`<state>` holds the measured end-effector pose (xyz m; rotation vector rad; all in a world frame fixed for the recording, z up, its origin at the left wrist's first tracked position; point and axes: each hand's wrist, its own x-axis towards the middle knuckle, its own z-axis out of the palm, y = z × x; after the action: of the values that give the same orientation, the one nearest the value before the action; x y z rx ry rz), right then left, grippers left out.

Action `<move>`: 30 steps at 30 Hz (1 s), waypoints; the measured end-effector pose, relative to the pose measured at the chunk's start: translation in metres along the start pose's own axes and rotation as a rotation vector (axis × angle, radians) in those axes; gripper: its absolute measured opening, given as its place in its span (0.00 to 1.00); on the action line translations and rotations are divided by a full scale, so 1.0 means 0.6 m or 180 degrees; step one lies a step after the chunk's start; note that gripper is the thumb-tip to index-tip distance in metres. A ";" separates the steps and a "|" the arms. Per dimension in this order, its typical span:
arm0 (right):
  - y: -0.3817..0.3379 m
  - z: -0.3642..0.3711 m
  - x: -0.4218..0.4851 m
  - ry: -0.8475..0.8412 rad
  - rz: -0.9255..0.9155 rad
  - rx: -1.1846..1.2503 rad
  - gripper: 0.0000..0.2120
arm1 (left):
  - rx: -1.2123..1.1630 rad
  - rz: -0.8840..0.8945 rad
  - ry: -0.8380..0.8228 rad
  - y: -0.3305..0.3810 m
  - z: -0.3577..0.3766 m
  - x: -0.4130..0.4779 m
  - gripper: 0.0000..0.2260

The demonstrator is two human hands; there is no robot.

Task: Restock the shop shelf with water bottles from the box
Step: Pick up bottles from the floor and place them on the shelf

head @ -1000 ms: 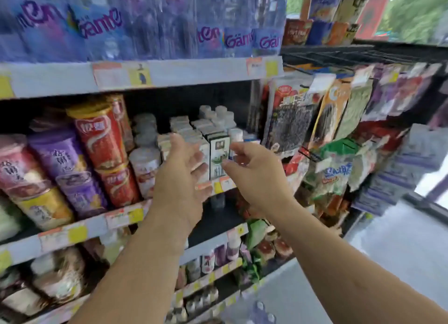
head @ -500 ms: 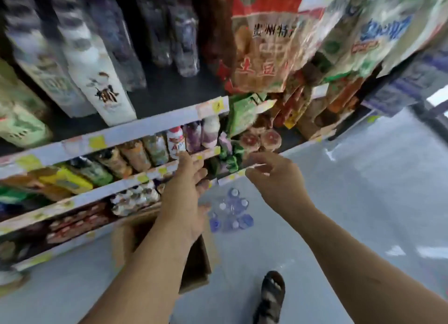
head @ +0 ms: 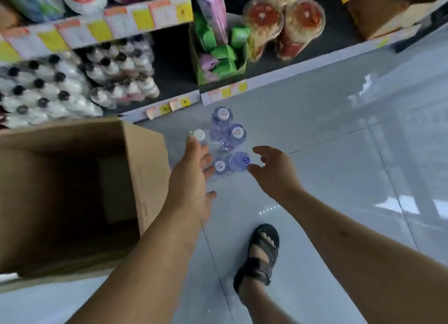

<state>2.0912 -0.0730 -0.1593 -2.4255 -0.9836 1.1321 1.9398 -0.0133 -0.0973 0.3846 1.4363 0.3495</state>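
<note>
Several clear water bottles (head: 228, 139) with bluish caps stand upright in a cluster on the grey floor, just right of an open cardboard box (head: 72, 190). The box's inside looks dark and I see no bottles in it. My left hand (head: 194, 176) hovers above the cluster's left side, fingers spread, holding nothing. On the cluster's right my right hand (head: 271, 171) is open too, its fingertips close to the nearest bottle cap (head: 240, 161). I cannot tell whether either hand touches a bottle.
The bottom shelf (head: 169, 105) runs along the top, with packs of white bottles (head: 72, 81) at left, a green carton of snacks (head: 218, 54) and red-lidded tubs (head: 283, 28). My sandalled foot (head: 259, 253) stands on the tiled floor below the hands.
The view has swung down from the upper shelves to the floor. Both hands have dropped from shelf height to just above the bottle cluster beside the box.
</note>
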 end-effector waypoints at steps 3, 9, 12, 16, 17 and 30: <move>0.069 0.086 0.059 -0.0024 -0.0002 0.0039 0.21 | -0.0002 0.0000 0.0001 -0.058 -0.005 0.092 0.28; 0.145 0.194 0.141 0.0358 -0.0065 0.0688 0.31 | -0.0014 0.0013 0.0000 -0.113 -0.016 0.199 0.28; 0.158 0.201 0.156 0.0490 -0.0047 0.0907 0.21 | 0.0006 0.0018 -0.0030 -0.115 -0.015 0.211 0.29; 0.139 0.178 0.140 0.0489 -0.0157 0.0968 0.14 | 0.0050 0.0115 -0.0062 -0.098 -0.004 0.192 0.30; 0.129 0.165 0.127 0.0505 -0.0189 0.0978 0.14 | 0.0062 0.0131 -0.0055 -0.089 -0.001 0.178 0.30; -0.274 -0.254 -0.274 0.0693 -0.1244 0.1429 0.12 | -0.0167 0.0633 -0.0420 0.192 -0.025 -0.293 0.27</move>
<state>2.0562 -0.0631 0.1161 -1.8528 -0.9556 0.8233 1.9062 0.0098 0.1095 0.5003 1.2607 0.5123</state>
